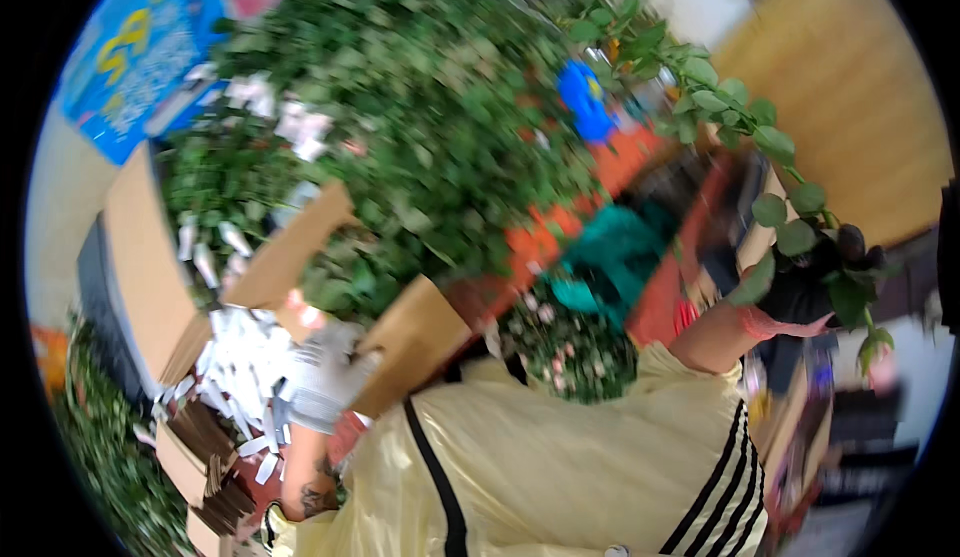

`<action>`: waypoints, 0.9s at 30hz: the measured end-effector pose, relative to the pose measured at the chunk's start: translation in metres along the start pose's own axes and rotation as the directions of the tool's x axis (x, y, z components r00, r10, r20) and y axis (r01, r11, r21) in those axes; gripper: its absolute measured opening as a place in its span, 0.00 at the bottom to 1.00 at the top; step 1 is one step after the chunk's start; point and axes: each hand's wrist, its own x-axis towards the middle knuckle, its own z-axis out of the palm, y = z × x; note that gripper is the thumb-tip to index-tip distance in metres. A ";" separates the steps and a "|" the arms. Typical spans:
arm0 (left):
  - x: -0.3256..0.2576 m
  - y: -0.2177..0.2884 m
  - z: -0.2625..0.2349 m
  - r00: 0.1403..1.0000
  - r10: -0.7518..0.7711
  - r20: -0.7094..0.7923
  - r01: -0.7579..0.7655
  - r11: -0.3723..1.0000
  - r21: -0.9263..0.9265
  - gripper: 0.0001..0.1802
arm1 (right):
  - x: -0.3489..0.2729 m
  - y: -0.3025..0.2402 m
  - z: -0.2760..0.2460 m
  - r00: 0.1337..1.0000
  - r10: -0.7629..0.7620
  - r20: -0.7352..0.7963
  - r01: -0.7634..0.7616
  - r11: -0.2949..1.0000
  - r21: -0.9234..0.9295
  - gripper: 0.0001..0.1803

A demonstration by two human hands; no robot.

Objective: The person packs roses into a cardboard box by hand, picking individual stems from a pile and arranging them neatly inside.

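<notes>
Heaped green foliage [420,127] fills the upper centre of the view, piled over open cardboard boxes [300,247]; a blue poster [130,67] hangs at upper left and a tan wall [860,107] at upper right. Picture is motion-blurred throughout.

Right hand [815,282], in a dark glove, is closed around a leafy green stem [720,107]. Stem rises from the fist and arcs up and leftward over the foliage pile; a short leafy end hangs just below the fist. Whether the stem carries a flower cannot be told.

Left hand [325,377], in a pale glove, rests against the flap of a cardboard box [410,342], well apart from the stem. Fingers look loosely curled; whether they grip the flap or anything else cannot be told because of blur.

Just left of that hand, a box holds many small white strips [235,367], with dark bundled pieces [215,457] below them; the kind is unclear.

Yellow garment with black stripes [560,467] covers the lower centre, hiding the surface beneath. A blue object [585,97] and a teal one [615,247] sit past the boxes, unidentifiable.
</notes>
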 end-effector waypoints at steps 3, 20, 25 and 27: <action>-0.017 0.004 0.002 0.999 0.006 -0.038 -0.009 0.997 -0.082 0.12 | 0.034 -0.051 -0.120 0.981 0.094 0.169 0.009 0.851 -0.526 0.24; 0.001 -0.016 0.017 0.998 0.023 -0.065 -0.032 0.989 -0.143 0.11 | -0.286 -0.001 -0.320 -0.384 0.923 0.019 0.540 0.241 -0.806 0.20; 0.005 0.004 0.016 0.999 -0.017 0.030 0.020 0.997 -0.076 0.11 | -0.263 0.023 -0.225 -0.414 0.896 0.157 0.299 0.297 -0.907 0.30; 0.006 0.009 0.003 0.996 -0.063 0.071 0.069 0.993 -0.094 0.12 | -0.231 0.056 -0.148 -0.459 0.732 0.504 0.172 0.629 -0.758 0.25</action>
